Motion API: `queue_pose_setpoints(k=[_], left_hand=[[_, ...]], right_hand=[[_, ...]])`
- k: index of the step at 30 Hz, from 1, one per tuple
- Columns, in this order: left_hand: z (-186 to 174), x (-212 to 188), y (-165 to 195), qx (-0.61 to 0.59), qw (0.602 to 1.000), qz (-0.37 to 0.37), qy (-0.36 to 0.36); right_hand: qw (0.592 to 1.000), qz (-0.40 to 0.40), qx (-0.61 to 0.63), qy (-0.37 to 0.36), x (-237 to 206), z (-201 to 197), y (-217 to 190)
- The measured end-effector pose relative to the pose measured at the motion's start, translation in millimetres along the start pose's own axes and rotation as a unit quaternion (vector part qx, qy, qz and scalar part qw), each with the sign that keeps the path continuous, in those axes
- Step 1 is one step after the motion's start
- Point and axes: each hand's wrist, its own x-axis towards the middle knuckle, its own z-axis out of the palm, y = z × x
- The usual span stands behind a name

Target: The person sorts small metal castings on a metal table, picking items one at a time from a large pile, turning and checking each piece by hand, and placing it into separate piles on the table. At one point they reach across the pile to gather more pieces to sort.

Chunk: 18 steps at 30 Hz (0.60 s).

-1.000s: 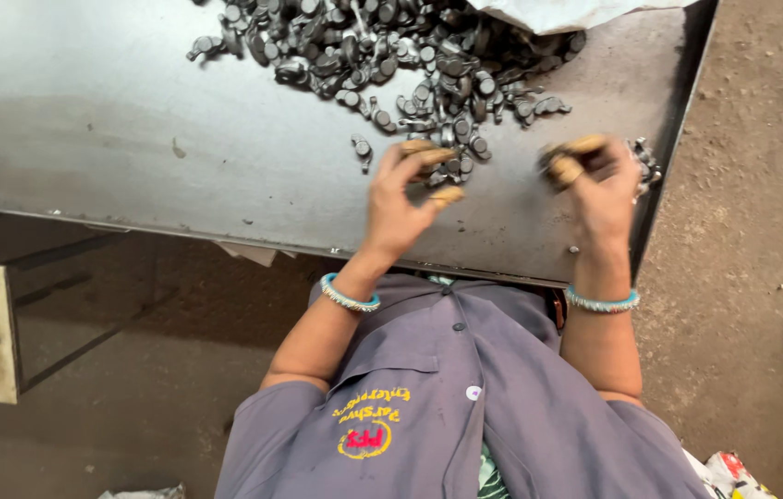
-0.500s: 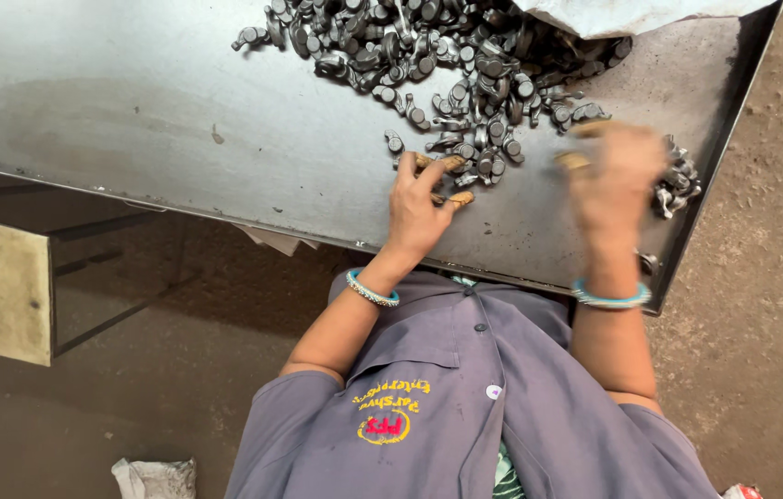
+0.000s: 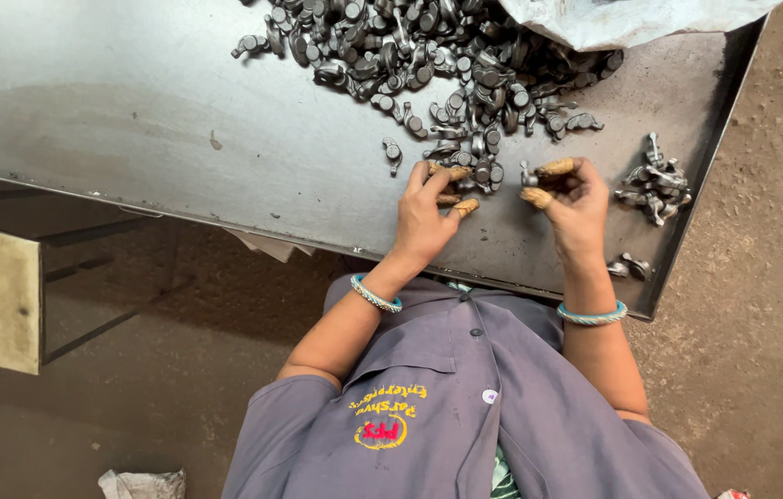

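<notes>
Meanwhile, left hand (image 3: 424, 217) spreads over heaped metal parts (image 3: 428, 55) on the steel desk (image 3: 133, 120); right hand (image 3: 576, 208) pinches one small part (image 3: 528, 175).

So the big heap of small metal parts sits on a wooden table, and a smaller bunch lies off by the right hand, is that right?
Not quite: the head view shows the table is grey sheet metal, not wood. The big heap and the smaller bunch beside the right hand are as you said.

A grey sheet-metal table (image 3: 133, 120) carries a large heap of small dark metal parts (image 3: 428, 46) at its far side. A smaller cluster of parts (image 3: 655, 180) is located near the right edge. A white bag (image 3: 631, 18) rests at the far right corner.
</notes>
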Motion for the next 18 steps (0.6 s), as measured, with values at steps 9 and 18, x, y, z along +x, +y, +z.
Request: queue_pose_setpoints(k=[9,18], left_hand=[[-2,1,2,-0.038,0.999,0.027,-0.014],[-6,1,12,-0.037,0.999,0.014,0.005]], right_hand=[[0.904,0.202,0.372,-0.057,-24,-22,3],[0.933,0.229,0.249,-0.123,-26,-18,-4]])
